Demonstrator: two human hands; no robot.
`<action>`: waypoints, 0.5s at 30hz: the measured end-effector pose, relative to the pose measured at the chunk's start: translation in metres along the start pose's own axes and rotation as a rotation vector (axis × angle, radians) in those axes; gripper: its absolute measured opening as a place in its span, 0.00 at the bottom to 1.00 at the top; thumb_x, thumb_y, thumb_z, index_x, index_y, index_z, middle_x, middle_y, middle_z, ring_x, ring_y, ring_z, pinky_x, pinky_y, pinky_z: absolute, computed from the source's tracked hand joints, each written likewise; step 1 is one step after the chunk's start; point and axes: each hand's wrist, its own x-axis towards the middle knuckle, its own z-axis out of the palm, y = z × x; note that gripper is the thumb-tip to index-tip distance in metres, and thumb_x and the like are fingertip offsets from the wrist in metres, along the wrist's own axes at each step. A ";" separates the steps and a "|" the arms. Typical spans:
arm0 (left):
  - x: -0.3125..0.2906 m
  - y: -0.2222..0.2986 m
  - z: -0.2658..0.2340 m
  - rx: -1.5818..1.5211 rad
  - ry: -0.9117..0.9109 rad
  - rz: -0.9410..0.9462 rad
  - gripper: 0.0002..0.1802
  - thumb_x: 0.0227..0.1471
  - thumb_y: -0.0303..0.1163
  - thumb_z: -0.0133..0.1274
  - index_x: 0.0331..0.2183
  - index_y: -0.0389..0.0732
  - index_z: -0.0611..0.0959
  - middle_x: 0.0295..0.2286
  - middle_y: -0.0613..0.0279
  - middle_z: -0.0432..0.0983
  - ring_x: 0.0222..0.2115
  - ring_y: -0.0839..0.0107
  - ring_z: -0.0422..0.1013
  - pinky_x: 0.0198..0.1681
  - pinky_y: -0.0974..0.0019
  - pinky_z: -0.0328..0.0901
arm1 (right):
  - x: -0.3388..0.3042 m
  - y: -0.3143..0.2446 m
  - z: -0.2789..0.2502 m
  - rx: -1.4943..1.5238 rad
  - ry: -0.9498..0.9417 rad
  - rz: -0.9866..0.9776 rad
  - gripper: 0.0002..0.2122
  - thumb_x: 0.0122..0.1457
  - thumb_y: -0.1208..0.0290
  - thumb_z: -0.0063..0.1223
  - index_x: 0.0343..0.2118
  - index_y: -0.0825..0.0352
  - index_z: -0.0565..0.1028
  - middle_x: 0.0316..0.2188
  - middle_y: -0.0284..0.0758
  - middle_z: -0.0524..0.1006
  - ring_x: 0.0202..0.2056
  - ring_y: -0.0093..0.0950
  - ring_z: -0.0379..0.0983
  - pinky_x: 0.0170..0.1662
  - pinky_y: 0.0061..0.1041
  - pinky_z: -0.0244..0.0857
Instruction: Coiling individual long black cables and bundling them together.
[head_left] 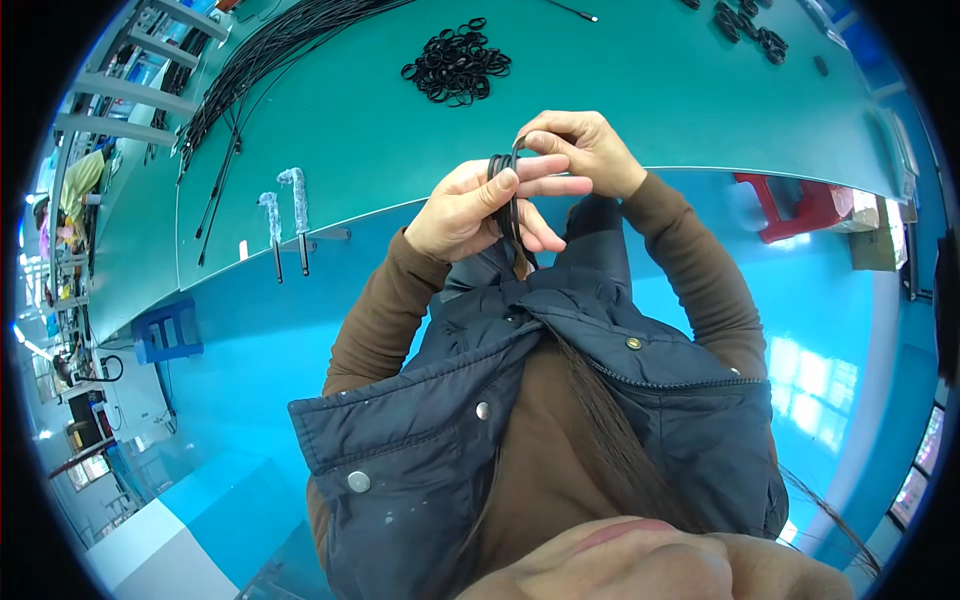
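A black cable (pixel 507 190), wound into a narrow coil, hangs across the fingers of my left hand (pixel 458 210) just off the table's near edge. The left thumb presses on the loops while the other fingers stretch out to the right. My right hand (pixel 592 152) is closed in a pinch beside the top of the coil, on a strand of the same cable. The cable's plugs cannot be made out. Beyond my hands, a heap of small black rings (pixel 457 66) lies on the green table (pixel 340 120).
A bundle of long black cables (pixel 250 65) stretches over the table's far left. Two plastic-wrapped holders (pixel 293 200) stand at the left edge. Several coiled black cables (pixel 740 25) lie at the far right. Below are a red stool (pixel 785 208) and a blue stool (pixel 168 332).
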 end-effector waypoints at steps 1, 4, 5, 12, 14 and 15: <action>-0.001 -0.001 0.000 -0.002 0.004 0.001 0.28 0.64 0.41 0.37 0.56 0.28 0.64 0.51 0.30 0.64 0.34 0.56 0.78 0.33 0.70 0.73 | -0.002 0.003 0.002 0.002 -0.003 0.002 0.03 0.57 0.79 0.52 0.31 0.68 0.78 0.27 0.29 0.77 0.23 0.16 0.64 0.25 0.14 0.58; -0.002 -0.003 -0.001 0.044 0.127 -0.010 0.28 0.64 0.40 0.37 0.56 0.27 0.63 0.50 0.30 0.65 0.31 0.57 0.79 0.30 0.71 0.73 | -0.007 0.009 0.005 -0.077 0.175 -0.087 0.04 0.57 0.76 0.53 0.31 0.67 0.78 0.21 0.27 0.74 0.20 0.16 0.63 0.23 0.15 0.57; -0.001 -0.003 -0.001 0.060 0.167 -0.014 0.28 0.64 0.40 0.37 0.56 0.27 0.63 0.50 0.31 0.65 0.30 0.57 0.79 0.29 0.71 0.73 | -0.009 0.011 0.006 -0.105 0.235 -0.117 0.04 0.58 0.75 0.53 0.31 0.67 0.78 0.19 0.27 0.73 0.19 0.16 0.62 0.22 0.15 0.57; 0.001 0.003 -0.013 0.022 0.165 0.113 0.26 0.63 0.37 0.38 0.56 0.28 0.64 0.50 0.34 0.67 0.38 0.56 0.77 0.39 0.68 0.73 | -0.042 0.027 0.025 -0.238 0.168 0.150 0.07 0.60 0.72 0.49 0.39 0.64 0.76 0.20 0.32 0.76 0.18 0.24 0.67 0.22 0.22 0.61; 0.005 0.012 -0.010 0.065 0.409 0.275 0.25 0.63 0.35 0.39 0.56 0.28 0.64 0.49 0.36 0.68 0.41 0.56 0.75 0.44 0.67 0.71 | -0.063 0.016 0.035 -0.367 0.108 0.113 0.07 0.60 0.73 0.48 0.40 0.64 0.74 0.21 0.34 0.77 0.18 0.29 0.70 0.22 0.25 0.62; 0.006 0.014 -0.009 0.090 0.534 0.357 0.25 0.63 0.34 0.39 0.56 0.28 0.64 0.49 0.37 0.68 0.42 0.56 0.75 0.46 0.66 0.70 | -0.072 0.012 0.038 -0.494 0.054 0.074 0.08 0.60 0.73 0.47 0.41 0.64 0.73 0.22 0.35 0.78 0.19 0.34 0.72 0.22 0.29 0.63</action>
